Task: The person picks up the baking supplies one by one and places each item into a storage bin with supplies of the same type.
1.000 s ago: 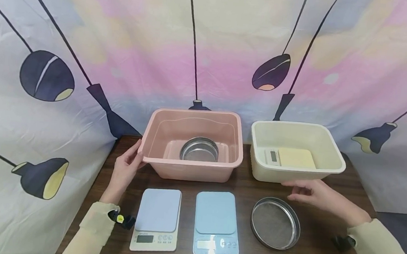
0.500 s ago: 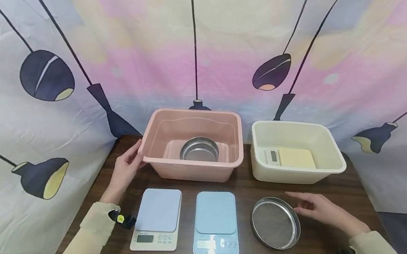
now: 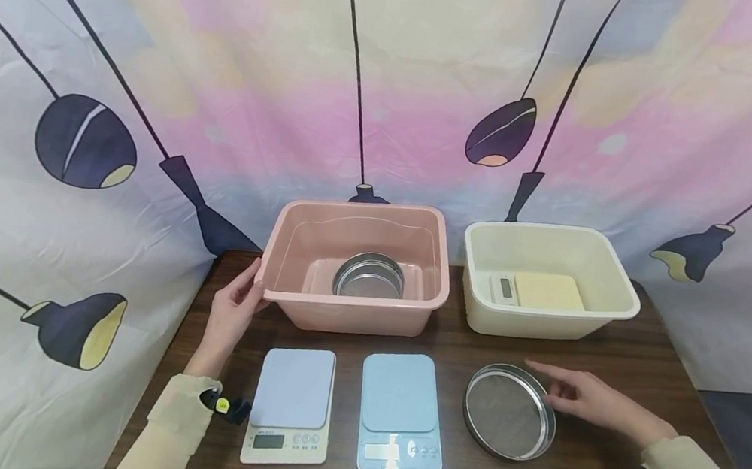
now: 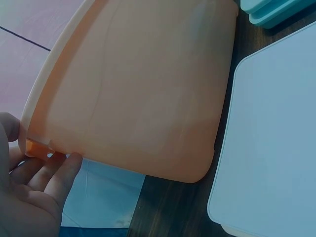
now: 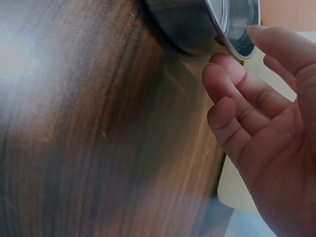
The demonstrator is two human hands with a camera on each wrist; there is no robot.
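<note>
My left hand (image 3: 232, 311) holds the left front corner of a pink basin (image 3: 354, 317), thumb and fingers at its rim in the left wrist view. A round metal sieve (image 3: 368, 283) lies inside that basin. On the table at right sits another round metal sieve (image 3: 508, 417), mesh showing. My right hand (image 3: 594, 397) is at this sieve's far right edge, index finger stretched out. In the right wrist view, its fingers (image 5: 222, 113) are loosely bent by the rim, one fingertip overlapping it; contact is unclear.
A cream basin (image 3: 527, 324) at the back right contains a kitchen scale (image 3: 547, 292) with a yellow platform. A white kitchen scale (image 3: 293, 389) and a light blue one (image 3: 399, 395) lie side by side up front. A printed cloth (image 3: 391, 77) hangs behind the table.
My right hand has drawn back from the cream basin's front, toward me and down to the table sieve's edge. My left hand has stayed on the pink basin.
</note>
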